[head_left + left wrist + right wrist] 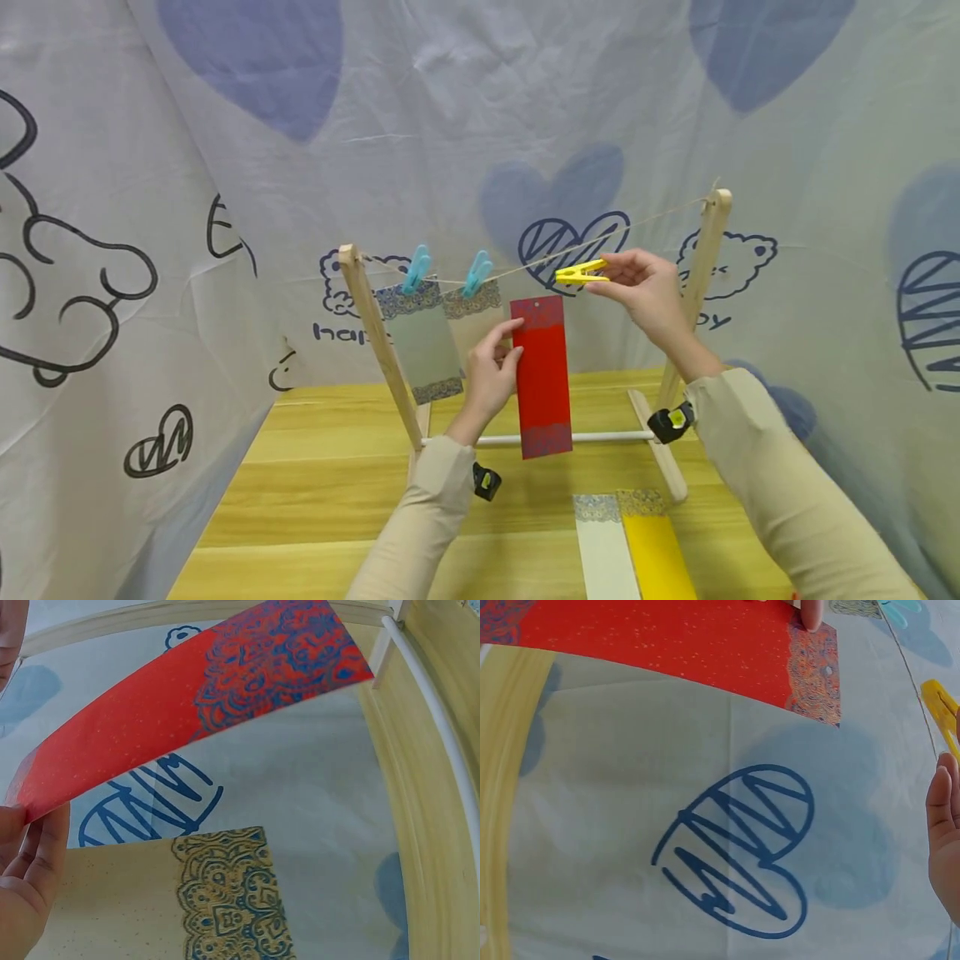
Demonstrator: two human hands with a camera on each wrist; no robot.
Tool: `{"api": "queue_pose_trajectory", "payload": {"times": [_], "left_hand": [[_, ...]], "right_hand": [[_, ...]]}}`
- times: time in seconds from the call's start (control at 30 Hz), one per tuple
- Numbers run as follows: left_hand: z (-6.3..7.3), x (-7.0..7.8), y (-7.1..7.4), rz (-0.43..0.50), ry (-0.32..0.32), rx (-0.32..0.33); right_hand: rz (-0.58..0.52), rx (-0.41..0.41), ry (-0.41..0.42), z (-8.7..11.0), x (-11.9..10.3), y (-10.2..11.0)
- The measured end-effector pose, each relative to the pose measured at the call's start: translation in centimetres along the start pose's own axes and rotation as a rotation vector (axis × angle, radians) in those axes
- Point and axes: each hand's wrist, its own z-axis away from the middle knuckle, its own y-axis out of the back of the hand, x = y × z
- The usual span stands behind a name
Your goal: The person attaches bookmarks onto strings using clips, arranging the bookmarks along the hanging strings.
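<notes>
My left hand [492, 373] pinches the upper left edge of a red card [543, 375], which has patterned bands at both ends and a small hole near its top. The card hangs upright just below the string [517, 268]. Between thumb and fingers, my right hand [647, 287] holds a yellow clothespin [582, 272], its nose pointing left, close to the string above the card's right corner. Farther left, two blue clothespins [417, 268] grip the string, with a pale green card [426, 350] and a cream card [127, 900] hanging from them.
The string runs between two wooden posts [382, 358] joined low down by a white rod [600, 437]. On the wooden table [300, 500] in front lie a white card [606, 550] and a yellow card [658, 554]. A printed cloth [420, 100] stands behind.
</notes>
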Motion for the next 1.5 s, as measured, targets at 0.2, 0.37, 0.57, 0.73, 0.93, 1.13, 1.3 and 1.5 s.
{"api": "queue_pose_trajectory", "payload": {"times": [0.2, 0.37, 0.57, 0.73, 0.93, 1.13, 1.3, 1.5], "left_hand": [[-0.5, -1.9, -0.1, 0.01, 0.008, 0.014], [-0.7, -3.6, -0.5, -0.006, -0.011, 0.02], [-0.7, -3.7, -0.6, -0.023, -0.025, 0.017], [-0.7, -3.1, -0.4, -0.012, -0.017, 0.017], [-0.7, -0.5, 0.0, -0.004, -0.027, 0.026], [-0.9, -2.1, -0.2, -0.006, -0.02, 0.047], [-1.1, -3.2, -0.3, -0.029, -0.048, 0.068], [-1.2, -3.2, -0.1, -0.088, -0.121, 0.121]], "right_hand": [[0.083, -0.002, 0.054, -1.8, -0.8, -0.4], [0.082, -0.011, 0.071, -2.7, -1.3, -0.8], [0.187, -0.045, 0.13, -3.7, -1.6, -1.6], [0.305, -0.05, 0.143, -4.6, -2.1, -2.1], [0.356, -0.125, 0.089, -5.2, -2.5, -2.6], [0.397, -0.188, 0.052, -5.2, -2.5, -3.1], [0.44, -0.231, 0.046, -5.1, -2.5, -3.2], [0.457, -0.267, 0.046, -5.3, -2.6, -3.3]]}}
